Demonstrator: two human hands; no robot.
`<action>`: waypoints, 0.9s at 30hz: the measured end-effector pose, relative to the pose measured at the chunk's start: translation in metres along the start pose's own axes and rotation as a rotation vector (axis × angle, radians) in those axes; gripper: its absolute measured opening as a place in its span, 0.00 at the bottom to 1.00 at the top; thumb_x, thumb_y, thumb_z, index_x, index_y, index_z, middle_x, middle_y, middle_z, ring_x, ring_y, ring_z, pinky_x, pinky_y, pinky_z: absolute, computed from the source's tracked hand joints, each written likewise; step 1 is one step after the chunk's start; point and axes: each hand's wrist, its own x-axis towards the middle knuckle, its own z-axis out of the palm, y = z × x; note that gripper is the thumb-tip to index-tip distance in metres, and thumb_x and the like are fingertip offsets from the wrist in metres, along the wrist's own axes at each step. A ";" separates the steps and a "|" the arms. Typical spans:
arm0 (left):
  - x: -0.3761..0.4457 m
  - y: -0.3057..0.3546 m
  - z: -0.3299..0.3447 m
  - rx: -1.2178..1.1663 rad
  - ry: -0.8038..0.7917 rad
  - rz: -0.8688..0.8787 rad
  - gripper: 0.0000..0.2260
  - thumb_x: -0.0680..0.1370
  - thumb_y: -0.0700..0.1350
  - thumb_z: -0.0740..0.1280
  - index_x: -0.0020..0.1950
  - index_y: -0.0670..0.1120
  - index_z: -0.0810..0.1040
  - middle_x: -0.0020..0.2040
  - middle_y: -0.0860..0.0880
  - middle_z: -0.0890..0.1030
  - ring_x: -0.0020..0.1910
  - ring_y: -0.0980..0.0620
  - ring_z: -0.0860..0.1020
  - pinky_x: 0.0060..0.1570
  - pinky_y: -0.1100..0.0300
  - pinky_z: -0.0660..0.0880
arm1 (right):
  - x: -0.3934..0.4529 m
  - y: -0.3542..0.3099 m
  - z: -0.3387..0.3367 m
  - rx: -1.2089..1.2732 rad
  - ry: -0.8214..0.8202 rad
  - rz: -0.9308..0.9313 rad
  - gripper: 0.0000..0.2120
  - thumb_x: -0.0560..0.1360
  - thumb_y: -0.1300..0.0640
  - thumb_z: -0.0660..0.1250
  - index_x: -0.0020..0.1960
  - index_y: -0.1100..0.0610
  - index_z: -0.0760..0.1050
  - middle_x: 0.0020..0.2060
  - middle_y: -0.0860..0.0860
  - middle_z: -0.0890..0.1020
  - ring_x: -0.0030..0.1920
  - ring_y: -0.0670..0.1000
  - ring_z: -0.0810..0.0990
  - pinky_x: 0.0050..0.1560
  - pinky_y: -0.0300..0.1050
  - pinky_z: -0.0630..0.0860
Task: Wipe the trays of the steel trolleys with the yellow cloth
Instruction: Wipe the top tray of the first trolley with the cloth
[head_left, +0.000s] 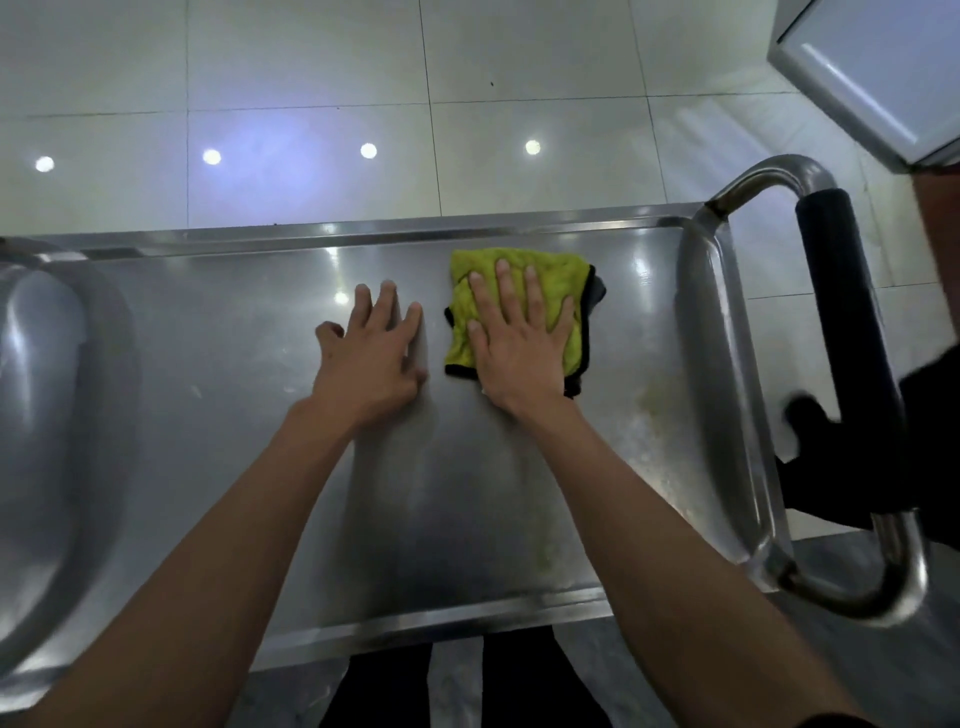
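Under right hand (519, 340): folded yellow microfibre cloth with black edging (470, 304), pressed flat against top tray of steel trolley (208, 374). Fingers straight and spread, palm down on cloth; no pinch, no curl. Just beside it, left hand (371, 353) flat on bare steel, fingers straight and loosely fanned, holding nothing, apparently bracing.

Step in hand, as judged: wiping of top tray, cloth near far rim, toward handle end. Dull smears and yellowish marks visible on steel to right of right hand and toward near edge, so tray likely only part done.

Next move likely calls for: steady downward pressure, sweeping cloth over marked patch by bent steel tube handle with black grip (836, 312), then along near rim.

Beyond far rim: glossy pale tiled floor (311, 78) with lamp reflections. Lower trays not visible.
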 end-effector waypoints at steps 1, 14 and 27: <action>-0.002 -0.003 0.001 -0.006 0.011 0.009 0.34 0.76 0.59 0.65 0.78 0.51 0.57 0.80 0.46 0.48 0.79 0.41 0.47 0.60 0.40 0.65 | 0.000 -0.010 0.002 0.001 0.004 -0.004 0.27 0.83 0.41 0.42 0.81 0.42 0.44 0.82 0.47 0.46 0.81 0.55 0.41 0.74 0.71 0.39; -0.029 0.012 0.008 -0.078 0.058 -0.055 0.26 0.78 0.51 0.66 0.73 0.45 0.64 0.77 0.45 0.56 0.77 0.38 0.52 0.67 0.29 0.60 | -0.020 -0.005 -0.002 0.000 -0.009 -0.025 0.26 0.84 0.41 0.47 0.81 0.40 0.46 0.81 0.45 0.46 0.81 0.52 0.41 0.75 0.69 0.41; -0.072 0.086 0.027 -0.038 0.188 -0.116 0.22 0.78 0.51 0.66 0.70 0.45 0.71 0.72 0.45 0.69 0.71 0.40 0.65 0.55 0.41 0.70 | -0.060 0.183 -0.029 0.073 -0.006 0.128 0.27 0.84 0.41 0.46 0.80 0.39 0.41 0.81 0.44 0.43 0.80 0.51 0.39 0.74 0.68 0.38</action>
